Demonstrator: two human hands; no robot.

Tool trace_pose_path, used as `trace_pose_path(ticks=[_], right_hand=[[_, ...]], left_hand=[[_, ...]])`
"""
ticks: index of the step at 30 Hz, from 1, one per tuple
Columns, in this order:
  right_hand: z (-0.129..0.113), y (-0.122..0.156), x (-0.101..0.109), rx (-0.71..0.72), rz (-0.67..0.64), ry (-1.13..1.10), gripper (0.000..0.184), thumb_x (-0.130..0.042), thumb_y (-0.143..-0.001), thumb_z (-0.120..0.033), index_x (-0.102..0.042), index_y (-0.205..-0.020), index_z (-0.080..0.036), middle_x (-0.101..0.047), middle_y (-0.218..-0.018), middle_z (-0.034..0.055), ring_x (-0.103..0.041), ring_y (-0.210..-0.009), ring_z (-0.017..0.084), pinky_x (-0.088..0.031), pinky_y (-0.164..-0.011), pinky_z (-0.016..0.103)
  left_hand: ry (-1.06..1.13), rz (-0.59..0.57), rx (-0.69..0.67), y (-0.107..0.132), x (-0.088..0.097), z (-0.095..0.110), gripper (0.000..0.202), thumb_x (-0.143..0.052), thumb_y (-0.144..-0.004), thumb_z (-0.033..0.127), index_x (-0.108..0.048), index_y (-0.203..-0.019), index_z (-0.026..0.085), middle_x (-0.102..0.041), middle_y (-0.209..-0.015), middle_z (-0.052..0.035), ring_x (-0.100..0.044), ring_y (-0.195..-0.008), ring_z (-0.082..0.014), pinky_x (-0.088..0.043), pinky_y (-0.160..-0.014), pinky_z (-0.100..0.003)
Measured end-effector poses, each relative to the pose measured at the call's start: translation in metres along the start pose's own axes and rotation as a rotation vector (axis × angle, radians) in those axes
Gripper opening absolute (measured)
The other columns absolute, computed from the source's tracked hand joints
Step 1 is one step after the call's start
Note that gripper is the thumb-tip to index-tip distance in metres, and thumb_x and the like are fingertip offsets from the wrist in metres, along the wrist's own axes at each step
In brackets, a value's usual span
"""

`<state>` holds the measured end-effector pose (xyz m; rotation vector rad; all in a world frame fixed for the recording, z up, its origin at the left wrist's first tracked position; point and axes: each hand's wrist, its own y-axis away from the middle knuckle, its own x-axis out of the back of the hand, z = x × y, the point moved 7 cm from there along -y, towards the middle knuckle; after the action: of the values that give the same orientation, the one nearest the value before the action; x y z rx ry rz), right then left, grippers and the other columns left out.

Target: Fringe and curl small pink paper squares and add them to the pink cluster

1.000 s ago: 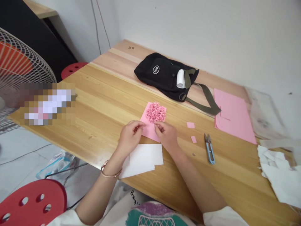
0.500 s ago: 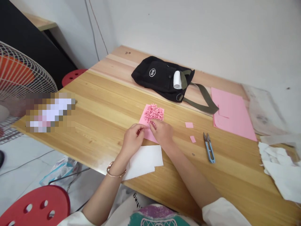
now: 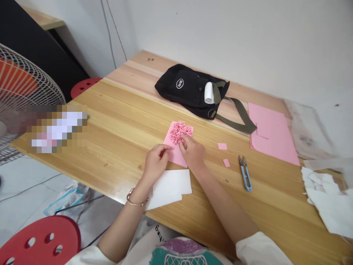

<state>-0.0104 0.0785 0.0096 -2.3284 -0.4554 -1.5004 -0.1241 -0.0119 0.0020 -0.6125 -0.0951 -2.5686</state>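
Note:
A sheet of pink paper [image 3: 176,158] lies on the table, its upper part covered by a cluster of small, frilly pink pieces [image 3: 180,130]. My left hand [image 3: 156,161] is curled at the sheet's left edge, thumb and forefinger pinched together; whatever is between them is too small to make out. At the lower right of the cluster, my right hand [image 3: 193,151] has its fingers drawn together against the frilly pieces. Its fingertips are partly hidden, so I cannot see what they grip. White paper [image 3: 172,186] lies just below the pink sheet, by my left wrist.
Blue-handled thread snips [image 3: 245,176] and two small pink paper pieces [image 3: 222,146] lie to the right. Behind are a black bag [image 3: 184,88] with a white roll [image 3: 209,93] and larger pink sheets [image 3: 271,134]. Torn white paper [image 3: 327,206] is far right; a fan [image 3: 27,81] stands left.
My right hand has shifted slightly up and to the right, away from my left fingertips and onto the cluster's lower edge. My left hand stays nearly in place.

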Motion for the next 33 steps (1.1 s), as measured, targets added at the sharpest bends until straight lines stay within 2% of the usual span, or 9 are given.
trace_pose_path(ticks=[8, 13, 16, 18, 20, 24, 27, 30, 33], right_hand=[[0.004, -0.004, 0.006, -0.012, 0.064, -0.074, 0.028, -0.05, -0.083, -0.034, -0.063, -0.105, -0.022, -0.069, -0.077, 0.0028, -0.062, -0.07, 0.019, -0.039, -0.061, 0.027], [0.029, 0.004, 0.021, -0.126, 0.151, -0.298, 0.027, -0.049, -0.081, -0.034, -0.063, -0.1, -0.02, -0.067, -0.072, 0.0017, -0.06, -0.064, 0.017, -0.042, -0.063, 0.028], [0.044, 0.02, 0.023, -0.165, 0.109, -0.374, 0.025, -0.048, -0.079, -0.028, -0.061, -0.099, -0.019, -0.067, -0.075, 0.0017, -0.06, -0.064, 0.017, -0.044, -0.064, 0.029], [0.045, 0.037, 0.021, -0.133, 0.058, -0.384, 0.023, -0.047, -0.079, -0.026, -0.062, -0.096, -0.018, -0.067, -0.079, 0.0031, -0.06, -0.067, 0.017, -0.044, -0.065, 0.029], [0.036, 0.058, 0.018, -0.032, 0.027, -0.353, 0.021, -0.046, -0.08, -0.023, -0.062, -0.093, -0.018, -0.067, -0.082, 0.0045, -0.059, -0.07, 0.017, -0.044, -0.066, 0.029], [0.002, 0.1, 0.021, 0.268, 0.054, -0.254, 0.021, -0.042, -0.085, -0.018, -0.062, -0.089, -0.017, -0.065, -0.082, 0.0062, -0.057, -0.079, 0.018, -0.042, -0.072, 0.029], [-0.012, 0.112, 0.027, 0.391, 0.028, -0.089, 0.022, -0.041, -0.087, -0.016, -0.063, -0.086, -0.016, -0.065, -0.08, 0.0068, -0.055, -0.077, 0.018, -0.04, -0.07, 0.029], [0.001, 0.106, 0.04, 0.456, 0.028, 0.089, 0.026, -0.039, -0.088, -0.016, -0.063, -0.08, -0.016, -0.063, -0.076, 0.0066, -0.052, -0.074, 0.019, -0.036, -0.067, 0.03], [0.049, 0.088, 0.06, 0.31, 0.164, 0.201, 0.026, -0.039, -0.088, -0.016, -0.064, -0.084, -0.015, -0.063, -0.082, 0.0094, -0.05, -0.08, 0.021, -0.033, -0.072, 0.033]], left_hand=[[-0.005, 0.04, -0.006, 0.0, 0.001, -0.005, 0.021, -0.045, -0.076, 0.013, -0.065, -0.083, 0.016, -0.066, -0.085, -0.0034, -0.058, -0.076, -0.0138, -0.046, -0.072, -0.026], [-0.108, -0.008, -0.051, 0.001, -0.004, -0.002, 0.023, -0.044, -0.077, 0.014, -0.065, -0.087, 0.017, -0.063, -0.084, -0.0039, -0.057, -0.077, -0.0148, -0.045, -0.073, -0.029], [-0.184, -0.048, -0.081, 0.002, -0.008, 0.0, 0.026, -0.045, -0.078, 0.015, -0.066, -0.092, 0.017, -0.061, -0.088, -0.0049, -0.057, -0.08, -0.0157, -0.046, -0.075, -0.03], [-0.228, -0.075, -0.101, 0.002, -0.011, 0.001, 0.026, -0.046, -0.078, 0.017, -0.066, -0.095, 0.016, -0.06, -0.09, -0.0055, -0.057, -0.082, -0.0165, -0.046, -0.077, -0.031], [-0.274, -0.101, -0.124, 0.003, -0.013, 0.003, 0.027, -0.047, -0.078, 0.019, -0.065, -0.097, 0.016, -0.059, -0.092, -0.0062, -0.057, -0.085, -0.0173, -0.047, -0.079, -0.032], [-0.402, -0.122, -0.213, 0.009, -0.015, 0.01, 0.03, -0.049, -0.078, 0.025, -0.064, -0.103, 0.016, -0.056, -0.098, -0.0083, -0.056, -0.09, -0.0195, -0.047, -0.081, -0.034], [-0.551, -0.123, -0.298, 0.016, -0.016, 0.018, 0.028, -0.049, -0.079, 0.027, -0.065, -0.099, 0.017, -0.057, -0.101, -0.0095, -0.054, -0.097, -0.0227, -0.045, -0.086, -0.037], [-0.75, -0.129, -0.346, 0.022, -0.019, 0.026, 0.026, -0.045, -0.081, 0.027, -0.067, -0.094, 0.019, -0.06, -0.102, -0.0098, -0.053, -0.095, -0.0255, -0.044, -0.084, -0.04], [-0.898, -0.146, -0.357, 0.026, -0.022, 0.033, 0.028, -0.042, -0.081, 0.025, -0.067, -0.094, 0.02, -0.061, -0.105, -0.0103, -0.053, -0.094, -0.0267, -0.043, -0.079, -0.04]])
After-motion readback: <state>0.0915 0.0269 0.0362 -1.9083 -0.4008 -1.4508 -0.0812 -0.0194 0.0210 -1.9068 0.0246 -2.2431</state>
